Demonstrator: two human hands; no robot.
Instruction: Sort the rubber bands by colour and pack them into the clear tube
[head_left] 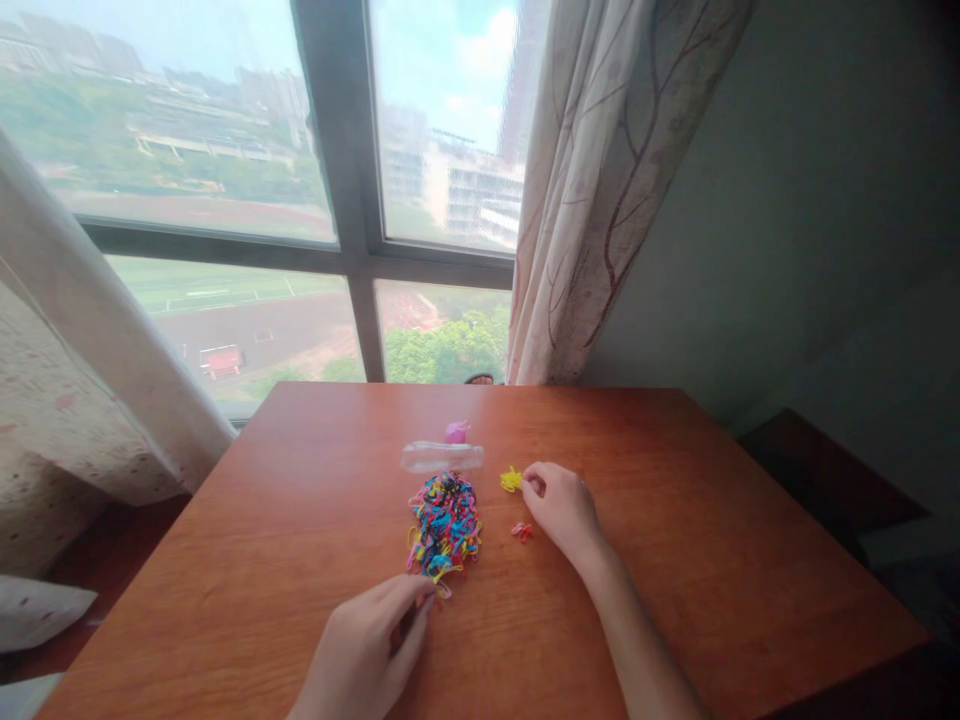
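A heap of small multicoloured rubber bands (442, 525) lies in the middle of the table. At its near edge is my left hand (375, 635), thumb and index finger closed together on bands at the fringe of the heap. My right hand (559, 500) is pinched shut, its fingertips touching the right side of a small yellow pile of rubber bands (511, 480). Whatever lies between those fingertips is hidden. Nearer me than the yellow pile, a few red and pink rubber bands (522, 532) form a separate little group beside my right wrist.
Behind the heap a clear plastic bottle-like container (441, 457) lies on its side, with a crumpled-looking pink object (457, 432) just beyond it. The brown wooden table (300, 500) reaches to a window with curtains (585, 200). A dark wall stands to the right.
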